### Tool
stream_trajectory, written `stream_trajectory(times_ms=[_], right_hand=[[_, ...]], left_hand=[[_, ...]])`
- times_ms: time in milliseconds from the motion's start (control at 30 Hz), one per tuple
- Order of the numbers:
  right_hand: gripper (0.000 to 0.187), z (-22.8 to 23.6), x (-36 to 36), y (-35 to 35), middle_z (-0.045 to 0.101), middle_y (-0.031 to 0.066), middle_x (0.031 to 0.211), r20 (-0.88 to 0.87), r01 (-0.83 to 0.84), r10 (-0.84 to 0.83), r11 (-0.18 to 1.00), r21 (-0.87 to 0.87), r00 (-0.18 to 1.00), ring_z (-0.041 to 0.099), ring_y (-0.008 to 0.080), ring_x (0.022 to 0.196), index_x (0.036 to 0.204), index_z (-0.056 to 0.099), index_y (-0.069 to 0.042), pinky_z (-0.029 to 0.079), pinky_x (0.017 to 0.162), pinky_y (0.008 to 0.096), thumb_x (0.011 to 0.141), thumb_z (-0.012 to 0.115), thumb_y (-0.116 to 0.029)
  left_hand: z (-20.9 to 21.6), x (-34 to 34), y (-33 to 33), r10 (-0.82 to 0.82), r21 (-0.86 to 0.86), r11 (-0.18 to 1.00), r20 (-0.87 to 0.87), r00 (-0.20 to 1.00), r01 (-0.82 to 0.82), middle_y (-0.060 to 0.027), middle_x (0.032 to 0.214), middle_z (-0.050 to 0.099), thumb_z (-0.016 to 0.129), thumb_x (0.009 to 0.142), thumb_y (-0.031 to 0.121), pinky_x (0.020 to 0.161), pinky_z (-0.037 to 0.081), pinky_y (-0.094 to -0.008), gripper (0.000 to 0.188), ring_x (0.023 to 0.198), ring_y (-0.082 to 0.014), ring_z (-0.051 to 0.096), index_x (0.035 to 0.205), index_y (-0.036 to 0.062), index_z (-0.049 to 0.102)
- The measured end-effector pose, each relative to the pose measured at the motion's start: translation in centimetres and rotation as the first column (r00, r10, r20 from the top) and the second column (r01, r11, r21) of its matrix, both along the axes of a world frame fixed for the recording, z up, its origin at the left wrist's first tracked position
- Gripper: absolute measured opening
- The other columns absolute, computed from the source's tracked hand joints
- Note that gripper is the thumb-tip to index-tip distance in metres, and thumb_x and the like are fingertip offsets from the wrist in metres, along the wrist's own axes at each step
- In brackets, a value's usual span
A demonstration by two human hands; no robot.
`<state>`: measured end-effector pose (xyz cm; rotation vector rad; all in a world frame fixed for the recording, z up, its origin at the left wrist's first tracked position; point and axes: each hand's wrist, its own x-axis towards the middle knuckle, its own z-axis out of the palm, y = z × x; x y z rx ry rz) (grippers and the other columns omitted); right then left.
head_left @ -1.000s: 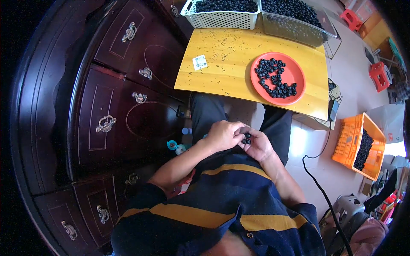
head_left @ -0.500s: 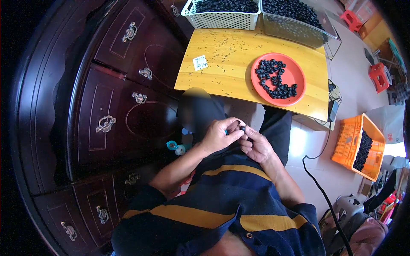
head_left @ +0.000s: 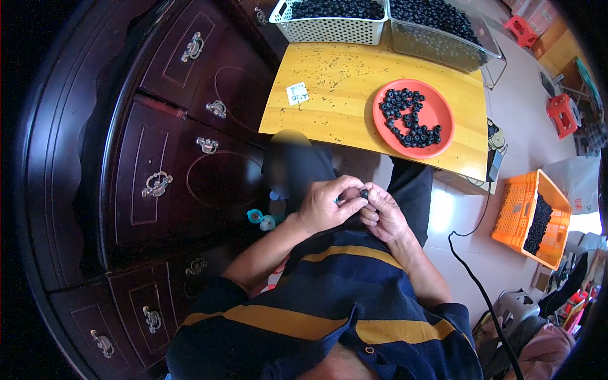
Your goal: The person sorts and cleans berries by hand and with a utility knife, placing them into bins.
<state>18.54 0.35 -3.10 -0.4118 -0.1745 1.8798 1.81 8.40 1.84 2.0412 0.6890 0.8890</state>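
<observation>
Above my lap, my left hand [head_left: 324,204] and my right hand [head_left: 386,214] meet with fingers bent inward. Between their fingertips sits a small round black part [head_left: 364,194], pinched from both sides and partly covered by the fingers. A speck of blue-green shows within my left hand; what it belongs to is hidden. Beyond the hands, on the yellow table [head_left: 329,120], an orange-red plate [head_left: 437,104] carries many small black ring-shaped parts [head_left: 418,135] like the held one, gathered on its left and near side.
A white perforated basket [head_left: 329,30] and a clear bin [head_left: 437,47], both full of black parts, stand at the table's far edge. Black crumbs and a small white packet [head_left: 297,94] lie on the table. Dark drawers [head_left: 183,152] rise at left; an orange crate [head_left: 516,212] stands at right.
Both hands have shifted slightly, and the black part between the fingertips now shows more of itself, a little further right. The plate and table things look the same.
</observation>
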Motion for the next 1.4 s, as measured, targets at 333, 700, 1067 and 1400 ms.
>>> stream_trajectory(times_ms=[333, 700, 1067, 1400], right_hand=[[0.016, -0.2, 0.4, -0.3, 0.056, -0.0057, 0.076, 0.171, -0.031, 0.022, 0.998, 0.050, 0.985, 0.034, 0.0018, 0.051, 0.106, 0.061, -0.011, 0.025, 0.045, 0.0185, 0.100, 0.065, -0.025], [0.017, -0.3, 0.3, 0.0, 0.051, -0.0077, 0.072, 0.159, -0.050, 0.045, 0.998, 0.025, 0.986, 0.032, 0.0018, 0.051, 0.106, 0.062, -0.011, 0.023, 0.045, 0.0184, 0.099, 0.065, -0.026], [0.017, -0.3, 0.5, 0.1, 0.051, -0.0071, 0.070, 0.030, -0.026, 0.024, 0.999, 0.046, 0.999, 0.035, 0.0033, 0.052, 0.107, 0.063, -0.013, 0.027, 0.046, 0.0181, 0.101, 0.063, -0.029], [0.019, -0.7, 0.7, -0.1, 0.056, -0.0043, 0.076, -0.048, -0.018, 0.022, 0.997, 0.077, 0.999, 0.036, 0.0038, 0.053, 0.109, 0.063, -0.012, 0.030, 0.048, 0.0180, 0.101, 0.062, -0.028]], left_hand=[[2.1, -0.7, 2.0, -0.140, 0.068, 0.983, -0.308, 0.941, 0.169, -0.0103, 0.066, 0.061, 0.078, 0.084, 0.043, 0.054, 0.049, -0.0376, 0.040, 0.060, -0.0296, 0.065, 0.083, 0.0063, 0.061], [2.1, -0.6, 1.3, -0.122, -0.023, 0.993, -0.165, 0.979, 0.119, -0.0073, 0.069, 0.064, 0.082, 0.083, 0.026, 0.054, 0.049, -0.0332, 0.027, 0.058, -0.0212, 0.065, 0.090, 0.0057, 0.065], [1.3, -0.4, 0.9, -0.087, 0.457, 0.883, -0.066, 0.994, 0.108, -0.0043, 0.060, 0.056, 0.081, 0.077, 0.007, 0.046, 0.044, -0.0336, 0.027, 0.048, -0.0215, 0.057, 0.101, 0.0076, 0.071], [0.7, 0.4, 0.6, -0.075, 0.354, 0.934, 0.045, 0.996, 0.054, -0.0056, 0.064, 0.060, 0.082, 0.078, 0.008, 0.047, 0.046, -0.0329, 0.019, 0.051, -0.0227, 0.060, 0.088, 0.0070, 0.065]])
